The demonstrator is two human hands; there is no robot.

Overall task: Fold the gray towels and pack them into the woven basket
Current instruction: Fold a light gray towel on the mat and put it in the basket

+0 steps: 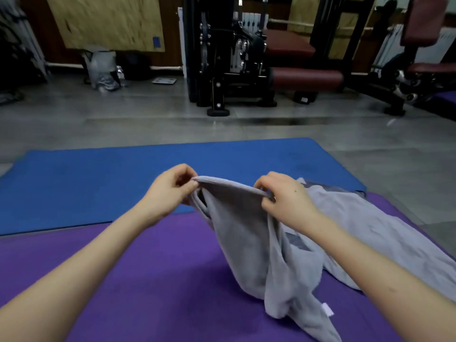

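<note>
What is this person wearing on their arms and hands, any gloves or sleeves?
Nothing that shows. The left forearm and right forearm are bare to the picture's edge, with no sleeves in view. The left hand and right hand wear no gloves, and no watch or band shows. A small dark dot marks the back of the right hand.

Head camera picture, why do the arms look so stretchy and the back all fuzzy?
Head view: the wide lens stretches the arms near the bottom and curves the far edge of the blue mat; head view, far back: the dim gym machine is blurred, while the towel looks sharper.
</note>
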